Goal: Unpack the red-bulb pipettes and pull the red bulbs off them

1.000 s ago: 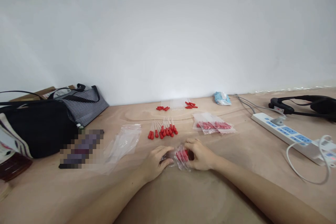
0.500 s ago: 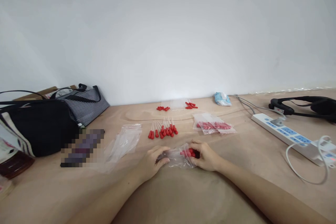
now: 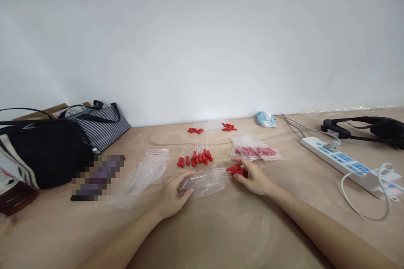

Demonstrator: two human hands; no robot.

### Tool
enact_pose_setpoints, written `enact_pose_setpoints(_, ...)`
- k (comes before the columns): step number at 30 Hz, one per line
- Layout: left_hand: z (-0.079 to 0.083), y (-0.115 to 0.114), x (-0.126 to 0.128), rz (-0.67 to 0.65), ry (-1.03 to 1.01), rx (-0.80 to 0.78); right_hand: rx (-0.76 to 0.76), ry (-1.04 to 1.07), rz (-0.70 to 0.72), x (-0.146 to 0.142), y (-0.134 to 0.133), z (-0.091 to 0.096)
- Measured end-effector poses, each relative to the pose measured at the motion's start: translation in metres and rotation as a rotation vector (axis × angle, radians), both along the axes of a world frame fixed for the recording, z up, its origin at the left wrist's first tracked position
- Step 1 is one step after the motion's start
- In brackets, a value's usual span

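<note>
My left hand (image 3: 176,193) is closed on one end of a clear zip bag (image 3: 202,183), which lies nearly flat in front of me. To the right, my right hand (image 3: 254,178) grips several droppers (image 3: 235,170) by their red rubber bulbs. Their thin clear stems point left, with the tips at the bag's right end; whether any tip is inside the film I cannot tell. Just beyond my hands lies a loose group of red-bulbed droppers (image 3: 197,157). Left of it is a stack of flat clear bags (image 3: 150,170).
Bags filled with red-bulbed droppers (image 3: 255,149) lie at the right, and more droppers (image 3: 229,127) by the wall. A power strip (image 3: 341,157) with cables, a black headset (image 3: 362,130), a blue mask (image 3: 266,119), a black bag (image 3: 47,147) and a striped bag (image 3: 99,128) stand around.
My right hand has moved a little right with the droppers. Their red bulbs, seen through the bag's film before, are now outside its right end. The bag looks flatter.
</note>
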State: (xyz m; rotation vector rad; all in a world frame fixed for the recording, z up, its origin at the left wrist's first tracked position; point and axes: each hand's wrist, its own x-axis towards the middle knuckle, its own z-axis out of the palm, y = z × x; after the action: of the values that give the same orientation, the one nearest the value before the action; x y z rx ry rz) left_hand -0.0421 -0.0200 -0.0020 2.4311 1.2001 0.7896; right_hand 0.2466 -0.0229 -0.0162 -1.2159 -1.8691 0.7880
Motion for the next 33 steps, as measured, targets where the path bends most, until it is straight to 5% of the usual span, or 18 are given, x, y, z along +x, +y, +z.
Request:
enact_pose_setpoints(6, 0.006, -0.005, 0.009, -0.188, 0.138, -0.046, 0.099, -0.079, -0.008, -0.011, -0.001, -0.005)
enact_pose_setpoints(14, 0.007, -0.003, 0.003, -0.206, 0.219, -0.131, -0.005, 0.067, -0.035, 0.015, -0.012, 0.006)
enact_pose_setpoints(20, 0.007, -0.002, 0.003, -0.206, 0.226, -0.13, 0.049, 0.152, -0.325, 0.041, 0.001, 0.033)
enact_pose_setpoints(25, 0.009, -0.003, 0.004, -0.205, 0.21, -0.126, 0.29, -0.087, -0.382, -0.004, 0.048, 0.02)
enact_pose_setpoints(29, 0.009, -0.004, 0.003, -0.216, 0.213, -0.137, 0.288, -0.206, -0.33, -0.045, 0.076, 0.003)
enact_pose_setpoints(33, 0.007, -0.003, 0.001, -0.239, 0.214, -0.152, 0.238, -0.228, -0.283, -0.058, 0.08, -0.001)
